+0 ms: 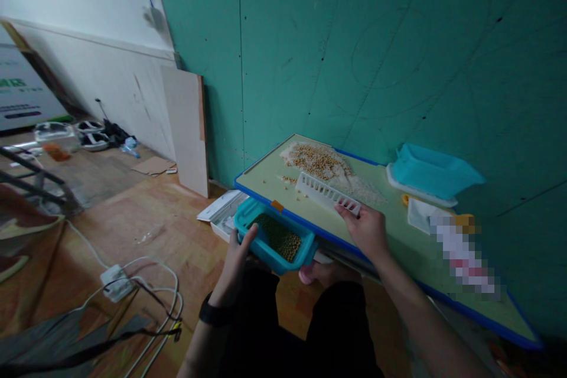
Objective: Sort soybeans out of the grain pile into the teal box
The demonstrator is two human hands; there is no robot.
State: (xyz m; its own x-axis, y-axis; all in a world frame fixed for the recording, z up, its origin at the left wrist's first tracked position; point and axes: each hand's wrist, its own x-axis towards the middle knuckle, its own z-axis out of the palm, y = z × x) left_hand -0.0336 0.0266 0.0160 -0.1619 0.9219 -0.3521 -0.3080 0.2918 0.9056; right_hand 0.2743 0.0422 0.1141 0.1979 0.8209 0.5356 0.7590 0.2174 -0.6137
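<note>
My left hand (234, 263) is closed on the near left rim of a blue plastic container (268, 257), thumb over the edge. Inside the container lie small green beans (271, 230) and tan beans (290, 246). It is held just below the table's near edge. Between the fingers of my right hand (368, 229) is a white slotted plastic strip (325, 194), low over the pale yellow tabletop (358, 237). Beyond the strip, tan soybeans (314, 159) are spread over white grains that look like rice (365, 187).
A second blue container (436, 171) sits on a white lid at the table's far right, near a blurred packet (465, 260). A green wall (354, 59) rises behind. On the floor are a white power strip (116, 283), looped cables and an opened white box (219, 207).
</note>
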